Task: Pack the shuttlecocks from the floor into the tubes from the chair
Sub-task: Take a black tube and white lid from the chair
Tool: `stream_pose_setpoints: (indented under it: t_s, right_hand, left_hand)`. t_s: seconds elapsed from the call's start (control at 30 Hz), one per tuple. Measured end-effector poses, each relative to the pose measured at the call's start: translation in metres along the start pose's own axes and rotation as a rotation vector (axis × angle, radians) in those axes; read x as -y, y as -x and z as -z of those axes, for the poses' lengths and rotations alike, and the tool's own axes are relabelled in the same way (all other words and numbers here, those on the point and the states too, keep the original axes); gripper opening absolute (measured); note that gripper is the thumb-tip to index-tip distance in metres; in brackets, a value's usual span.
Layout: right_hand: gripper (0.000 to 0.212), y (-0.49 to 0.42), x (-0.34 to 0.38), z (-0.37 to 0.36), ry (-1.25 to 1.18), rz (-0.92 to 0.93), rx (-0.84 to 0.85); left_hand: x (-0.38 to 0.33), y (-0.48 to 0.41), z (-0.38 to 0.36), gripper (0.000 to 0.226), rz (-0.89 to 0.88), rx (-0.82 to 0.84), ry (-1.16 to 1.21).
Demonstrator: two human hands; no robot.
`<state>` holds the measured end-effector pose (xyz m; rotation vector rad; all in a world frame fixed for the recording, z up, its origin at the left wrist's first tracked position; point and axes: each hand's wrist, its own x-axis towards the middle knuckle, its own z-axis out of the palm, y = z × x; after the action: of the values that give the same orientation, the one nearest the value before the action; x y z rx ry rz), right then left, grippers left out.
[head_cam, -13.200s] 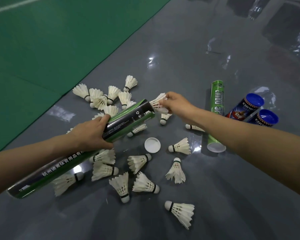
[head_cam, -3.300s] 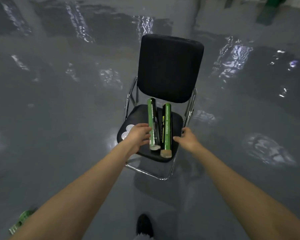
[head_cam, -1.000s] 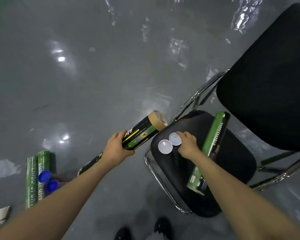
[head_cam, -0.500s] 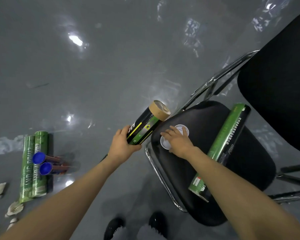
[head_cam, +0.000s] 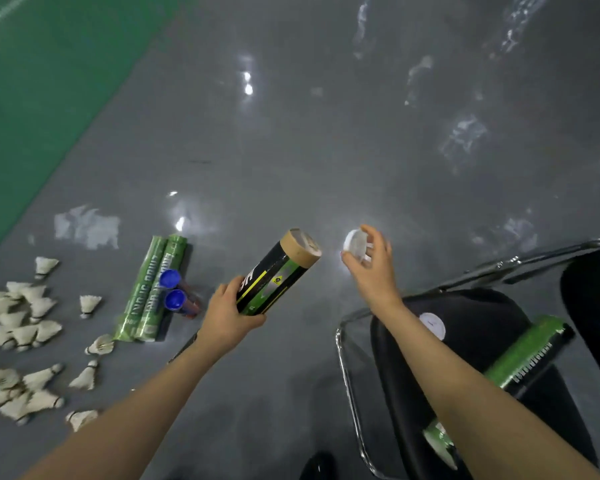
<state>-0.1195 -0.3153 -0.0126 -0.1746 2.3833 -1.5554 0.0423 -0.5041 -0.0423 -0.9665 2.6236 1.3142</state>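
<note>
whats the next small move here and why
Probably turn left and crouch toward the loose shuttlecocks: the left hand grips a tube, the right hand pinches a white cap, and the shuttlecocks lie unpacked on the floor off to the left.

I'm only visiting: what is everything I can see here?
floor: 1, grey, throughout
court mat: 1, green, top left
shuttlecocks: many, bunched beyond counting, white, floor at left
green tubes: 2, green, side by side on floor
blue-capped tubes: 2, dark, against the green tubes
chair: 1, black with metal frame, right
seat tube: 1, green and black, lying on chair seat
seat cap: 1, white, on chair seat
held tube: 1, black-green, tan end, mid-frame
held cap: 1, white, mid-frame
shoe: 1, black, bottom edge
left hand: 1, grips held tube
right hand: 1, pinches held cap
</note>
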Motion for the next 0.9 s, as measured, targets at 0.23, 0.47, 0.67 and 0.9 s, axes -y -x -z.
stream_pose_setpoints:
  t_s: [0.23, 0.47, 0.67, 0.9]
  right_hand:
    - [0.055, 0.026, 0.112, -0.179, 0.064, 0.126, 0.251]
    - [0.057, 0.112, 0.183, -0.397, 0.173, 0.219, 0.512]
    - [0.057, 0.166, 0.205, -0.547, 0.305, 0.25, 0.674]
    - [0.065, 0.163, 0.199, -0.674, 0.465, 0.208, 0.803]
  left_hand:
    - [0.116, 0.037, 0.161, 0.073, 0.194, -0.267, 0.064]
    - [0.269, 0.12, 0.307, 0.069, 0.389, -0.445, 0.143]
    - [0.392, 0.164, 0.394, 0.076, 0.57, -0.485, 0.075]
    - [0.488, 0.134, 0.455, 0.078, 0.701, -0.454, 0.024]
